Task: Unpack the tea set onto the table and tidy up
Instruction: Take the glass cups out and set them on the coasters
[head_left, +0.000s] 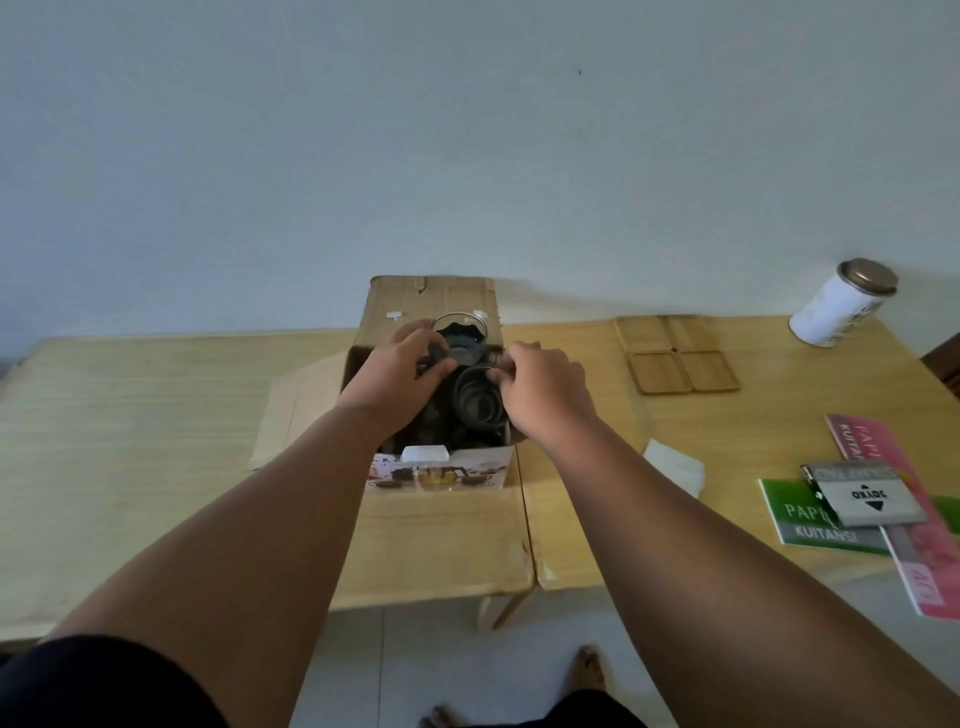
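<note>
In the box (431, 304), the left hand (395, 379) gripped the far glass (462, 340) — seemingly by its handle — while the right hand (545, 395) pinched the rim of the near glass (475, 402), upright just left of it.

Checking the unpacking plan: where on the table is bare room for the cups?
Widest bare patch: the table left of the box, beyond its flap. A smaller strip lies in front of it. Right side is crowded with coasters, tin and booklets.

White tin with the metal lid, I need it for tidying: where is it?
In the head view the tin sits at the far right corner of the table, beyond the wooden coasters.
</note>
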